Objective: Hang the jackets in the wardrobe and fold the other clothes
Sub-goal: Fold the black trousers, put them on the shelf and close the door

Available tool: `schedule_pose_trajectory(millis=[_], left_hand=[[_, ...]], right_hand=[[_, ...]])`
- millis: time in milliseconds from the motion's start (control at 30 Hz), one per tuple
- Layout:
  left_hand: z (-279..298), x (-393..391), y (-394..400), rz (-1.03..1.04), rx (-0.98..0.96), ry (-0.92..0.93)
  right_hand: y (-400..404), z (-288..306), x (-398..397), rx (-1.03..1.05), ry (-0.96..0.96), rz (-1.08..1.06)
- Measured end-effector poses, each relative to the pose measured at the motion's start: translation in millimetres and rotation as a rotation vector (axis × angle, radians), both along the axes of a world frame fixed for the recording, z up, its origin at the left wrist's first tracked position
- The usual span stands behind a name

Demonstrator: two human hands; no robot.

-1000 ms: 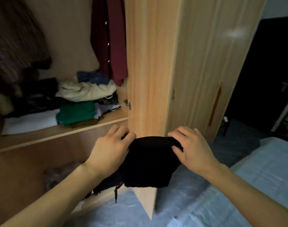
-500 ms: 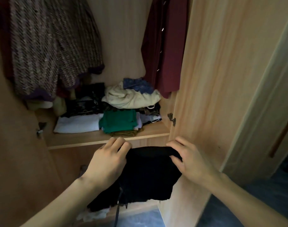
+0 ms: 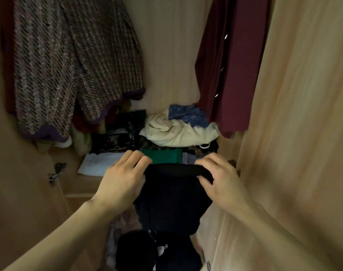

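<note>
Both hands — left hand (image 3: 123, 180), right hand (image 3: 223, 184) — grip black garment (image 3: 172, 198).

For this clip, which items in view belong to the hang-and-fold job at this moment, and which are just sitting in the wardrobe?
In the job:
- folded black garment, held by its top edge
- left hand
- right hand
- wooden wardrobe shelf

Just there:
- hanging tweed-pattern knit jacket
- hanging maroon garment
- crumpled cream cloth
- folded green garment
- folded white cloth

We note both forearms bare; left hand (image 3: 123, 180) and right hand (image 3: 223, 184) apparently without rings, though lighting is dim.
</note>
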State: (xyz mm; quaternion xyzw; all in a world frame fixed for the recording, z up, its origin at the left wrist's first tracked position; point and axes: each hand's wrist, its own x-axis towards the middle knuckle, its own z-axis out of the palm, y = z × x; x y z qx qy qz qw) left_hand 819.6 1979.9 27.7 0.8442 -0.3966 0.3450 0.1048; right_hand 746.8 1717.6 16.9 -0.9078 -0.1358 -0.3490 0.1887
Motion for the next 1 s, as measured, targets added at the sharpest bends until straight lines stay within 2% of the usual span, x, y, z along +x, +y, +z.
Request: schedule_pose_trajectory(millis=[300, 533, 733, 867, 933, 1000], left_hand=[[15, 114, 0, -0.011, -0.017, -0.051], [53, 248, -22, 0.011, 0.041, -0.109], [90, 315, -40, -0.007, -0.092, -0.203], [41, 333, -40, -0.124, -0.041, -0.184], [-16, 333, -39, -0.145, 0.062, -0.105], [-84, 328, -38, -0.122, 0.219, -0.013]], right_hand=[[-2, 28, 113, -0.022, -0.05, 0.017], [-16, 54, 234, -0.024, -0.025, -0.073], [-26, 88, 303, 0.028, -0.25, -0.104], [-37, 44, 313, -0.059, -0.219, -0.121], [-41, -10, 308, -0.125, -0.083, -0.127], [-42, -77, 297, -0.158, 0.133, -0.106]])
